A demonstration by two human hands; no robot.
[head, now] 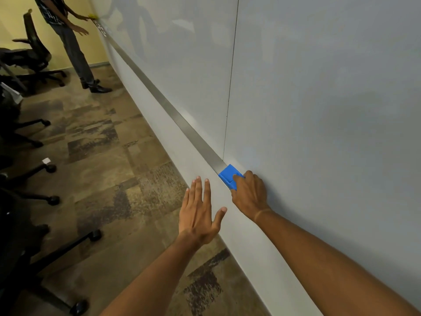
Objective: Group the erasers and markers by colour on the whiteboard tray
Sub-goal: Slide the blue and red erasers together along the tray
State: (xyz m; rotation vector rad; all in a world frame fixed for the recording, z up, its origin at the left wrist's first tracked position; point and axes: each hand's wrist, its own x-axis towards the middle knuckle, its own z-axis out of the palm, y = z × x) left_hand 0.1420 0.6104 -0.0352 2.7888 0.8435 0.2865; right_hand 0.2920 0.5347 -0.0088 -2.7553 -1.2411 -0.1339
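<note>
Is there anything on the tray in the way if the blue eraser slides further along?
Nothing visible. The right hand holds the blue eraser, and the tray beyond it looks bare until some small items far off.

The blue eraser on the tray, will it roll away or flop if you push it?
Probably not. The blue eraser looks blocky with flat faces, so it should slide along the metal tray rather than roll. It holds its shape under the right hand, so it seems stiff. It is small, so likely light.
</note>
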